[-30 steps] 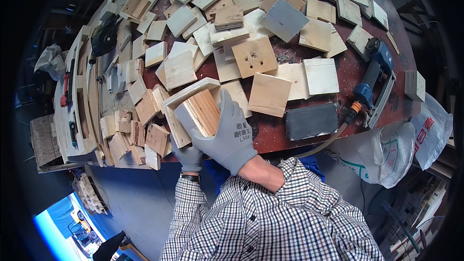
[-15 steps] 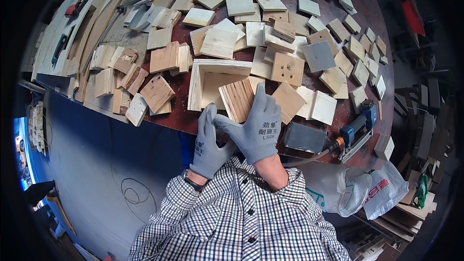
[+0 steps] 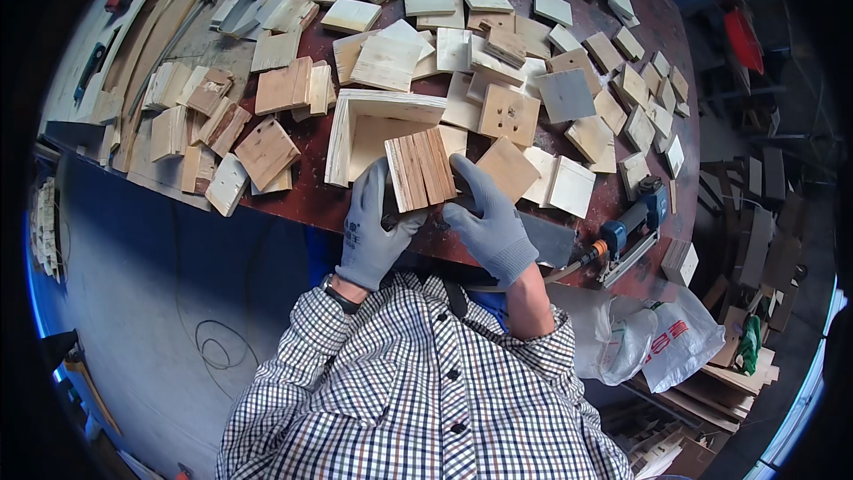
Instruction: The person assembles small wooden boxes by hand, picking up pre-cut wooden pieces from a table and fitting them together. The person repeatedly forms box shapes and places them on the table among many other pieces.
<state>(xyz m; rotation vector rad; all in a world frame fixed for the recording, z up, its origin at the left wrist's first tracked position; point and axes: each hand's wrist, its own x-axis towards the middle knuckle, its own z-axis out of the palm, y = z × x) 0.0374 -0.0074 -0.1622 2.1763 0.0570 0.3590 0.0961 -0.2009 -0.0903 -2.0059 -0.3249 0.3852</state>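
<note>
A small stack of square wooden boards (image 3: 419, 169) is held up in front of me, its layered edges facing up. My left hand (image 3: 371, 236), in a grey glove, is closed around the stack's left and lower side. On the other side my gloved right hand (image 3: 494, 227) grips the stack's right edge, with the thumb lower down, near its bottom corner. Some fingers of both hands are hidden beneath the boards. Just behind the stack, an open-fronted wooden box frame (image 3: 339, 138) stands on the dark red table (image 3: 306, 200).
Loose square wood pieces (image 3: 569, 95) cover much of the tabletop. A blue nail gun (image 3: 635, 224) with a hose lies at the right edge, near a dark grey block (image 3: 553, 243). Plastic bags (image 3: 680, 342) hang below. Long boards (image 3: 133, 53) lie at the far left.
The stack has turned more upright and come slightly left. My right hand has shifted from over its side to its right edge, and my left hand has closed on the left side.
</note>
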